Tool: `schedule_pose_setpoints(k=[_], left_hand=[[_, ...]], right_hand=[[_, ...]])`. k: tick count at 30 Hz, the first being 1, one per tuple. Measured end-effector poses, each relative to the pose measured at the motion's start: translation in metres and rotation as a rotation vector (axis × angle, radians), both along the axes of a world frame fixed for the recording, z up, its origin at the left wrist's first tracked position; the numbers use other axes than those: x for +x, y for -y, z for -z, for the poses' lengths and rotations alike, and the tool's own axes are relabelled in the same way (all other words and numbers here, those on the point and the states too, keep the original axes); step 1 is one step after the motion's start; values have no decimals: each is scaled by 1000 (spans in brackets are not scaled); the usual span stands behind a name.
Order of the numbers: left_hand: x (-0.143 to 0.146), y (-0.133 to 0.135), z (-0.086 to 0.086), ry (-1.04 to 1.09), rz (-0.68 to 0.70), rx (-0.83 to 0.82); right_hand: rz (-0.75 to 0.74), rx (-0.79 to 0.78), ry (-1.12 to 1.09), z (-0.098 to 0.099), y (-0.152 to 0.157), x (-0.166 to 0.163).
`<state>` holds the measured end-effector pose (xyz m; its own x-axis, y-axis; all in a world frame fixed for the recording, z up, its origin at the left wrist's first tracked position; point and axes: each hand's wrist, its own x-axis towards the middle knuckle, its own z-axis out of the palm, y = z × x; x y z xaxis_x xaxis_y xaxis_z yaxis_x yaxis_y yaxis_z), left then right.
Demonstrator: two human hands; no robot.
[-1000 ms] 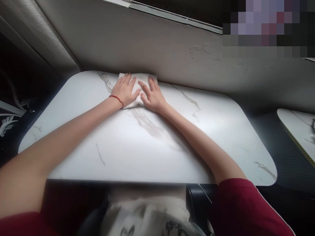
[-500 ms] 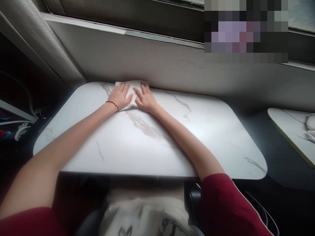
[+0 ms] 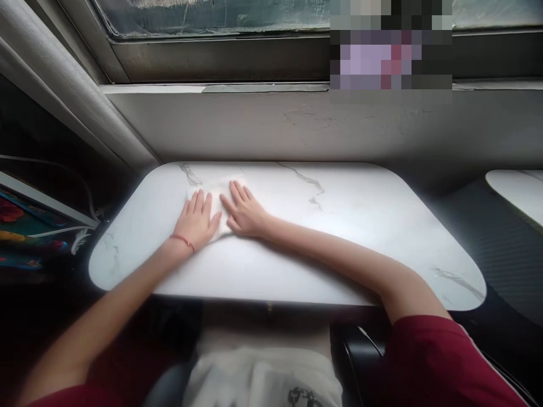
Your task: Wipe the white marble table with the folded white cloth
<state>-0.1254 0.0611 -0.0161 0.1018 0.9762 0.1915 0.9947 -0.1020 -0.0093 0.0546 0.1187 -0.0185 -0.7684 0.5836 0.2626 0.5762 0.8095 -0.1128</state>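
A white cloth [image 3: 218,195] lies flat on the white marble-patterned table [image 3: 297,265], left of its middle, and blends into the bright top. My left hand [image 3: 197,217], with a thin red band at the wrist, rests flat on the cloth's left side, fingers stretched forward. Palm down, my right hand [image 3: 245,212] presses on the right side of the cloth with its fingers spread. Both hands are open and only a small gap parts them. Much of the cloth is hidden under the hands.
Behind the table run a pale wall [image 3: 237,121] and a window frame [image 3: 212,59]. A second white tabletop [image 3: 520,189] is at the right. White cables [image 3: 80,240] and colourful fabric [image 3: 25,229] sit at the left. Part of the window area is pixelated.
Both hands and the cloth have slid from the table's far edge back toward me. My view has also tilted up, so more of the window shows.
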Motion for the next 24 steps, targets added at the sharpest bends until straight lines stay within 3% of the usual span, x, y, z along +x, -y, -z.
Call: schedule_pose_setpoints(k=[5, 9, 12, 17, 24], left_hand=[[10, 89, 6, 71, -8, 88], [6, 130, 6, 220, 9, 69], [0, 145, 8, 315, 0, 67], [-14, 150, 7, 354, -11, 43], [-63, 148, 1, 322, -96, 19]], right_hand=[[-119, -8, -61, 1, 68, 10], [-145, -10, -125, 4, 102, 10], [-266, 36, -145, 5, 108, 9], [-479, 86, -121, 7, 93, 1], [-508, 156, -53, 7, 88, -55]])
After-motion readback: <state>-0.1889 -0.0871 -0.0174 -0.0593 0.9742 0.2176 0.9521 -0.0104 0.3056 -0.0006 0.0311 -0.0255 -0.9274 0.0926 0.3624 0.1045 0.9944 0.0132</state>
